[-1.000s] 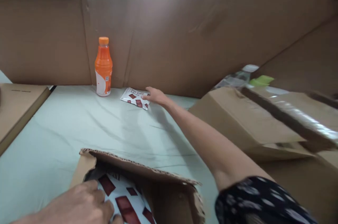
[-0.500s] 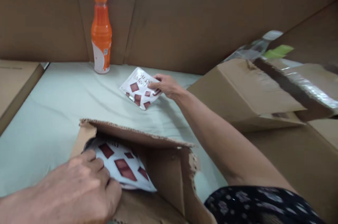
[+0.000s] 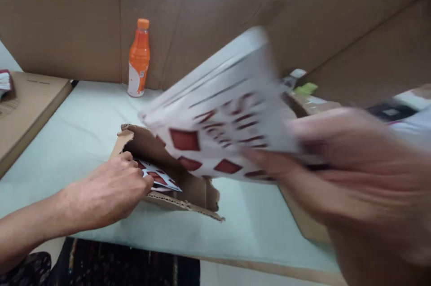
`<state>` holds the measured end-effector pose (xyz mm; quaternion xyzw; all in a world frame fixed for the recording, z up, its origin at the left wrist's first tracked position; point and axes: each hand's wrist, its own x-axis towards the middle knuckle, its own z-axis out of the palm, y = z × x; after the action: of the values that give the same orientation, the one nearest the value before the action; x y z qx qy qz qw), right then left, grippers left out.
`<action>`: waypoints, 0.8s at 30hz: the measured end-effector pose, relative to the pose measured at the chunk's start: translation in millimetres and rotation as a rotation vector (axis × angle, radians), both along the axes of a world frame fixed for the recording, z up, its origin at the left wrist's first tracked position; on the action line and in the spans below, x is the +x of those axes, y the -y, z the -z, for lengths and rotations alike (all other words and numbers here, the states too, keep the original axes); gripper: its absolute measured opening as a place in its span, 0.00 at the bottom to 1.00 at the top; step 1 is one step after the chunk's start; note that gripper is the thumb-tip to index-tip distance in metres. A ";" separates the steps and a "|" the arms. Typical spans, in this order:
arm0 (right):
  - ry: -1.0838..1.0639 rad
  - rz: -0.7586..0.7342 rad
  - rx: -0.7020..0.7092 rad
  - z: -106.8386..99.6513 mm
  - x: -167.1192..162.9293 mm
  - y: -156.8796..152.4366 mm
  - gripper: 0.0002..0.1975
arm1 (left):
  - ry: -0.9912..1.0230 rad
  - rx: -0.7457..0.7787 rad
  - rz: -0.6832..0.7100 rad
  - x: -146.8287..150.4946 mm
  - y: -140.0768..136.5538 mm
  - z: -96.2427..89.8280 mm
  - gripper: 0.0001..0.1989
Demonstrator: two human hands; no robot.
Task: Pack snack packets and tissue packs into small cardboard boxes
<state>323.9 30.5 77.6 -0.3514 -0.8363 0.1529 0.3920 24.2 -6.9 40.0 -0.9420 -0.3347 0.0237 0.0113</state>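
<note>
A small open cardboard box point(image 3: 197, 209) with ragged edges lies on the table, holding a white packet point(image 3: 160, 179) printed with dark red squares. My left hand point(image 3: 112, 187) is at the box's left end, its fingers curled over the packet's edge; the fingertips are hidden. Close to the camera, my right hand point(image 3: 363, 169) grips another white packet point(image 3: 215, 124) with dark red squares and partly readable lettering. This packet is tilted above and right of the box, and both it and the hand are blurred by motion.
An orange drink bottle point(image 3: 138, 61) stands at the back against a tall cardboard wall point(image 3: 215, 3). To the left lies a flat cardboard box point(image 3: 37, 93). Behind my right hand are a clear bottle point(image 3: 294, 77) and a green item point(image 3: 306, 89). The table's front edge point(image 3: 269, 268) shows below.
My right hand has brought its packet from the table's far side up close to the camera, to the right. The view has shifted back, showing more table. My left hand stays at the box.
</note>
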 end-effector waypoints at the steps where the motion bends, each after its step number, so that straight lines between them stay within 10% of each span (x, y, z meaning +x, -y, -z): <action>1: 0.046 -0.049 0.012 2.4 -13.3 2.7 0.08 | -0.001 0.012 0.001 0.3 1.1 0.2 0.11; 12: 1.025 -0.399 -0.332 51.8 -119.9 -45.9 0.09 | -0.014 0.060 -0.033 0.2 2.7 -2.9 0.08; 19: 0.304 -0.179 -0.117 16.3 -31.6 -11.0 0.12 | 0.421 0.181 -0.151 -64.6 33.3 -0.7 0.22; 24: 0.184 -0.018 -0.143 54.5 12.9 6.6 0.09 | 0.613 0.043 -0.318 -86.3 23.7 39.1 0.35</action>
<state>336.8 23.9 23.2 -0.3834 -0.8589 0.1828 0.2861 -62.2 -30.6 0.9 -0.8408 -0.4656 -0.2661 -0.0739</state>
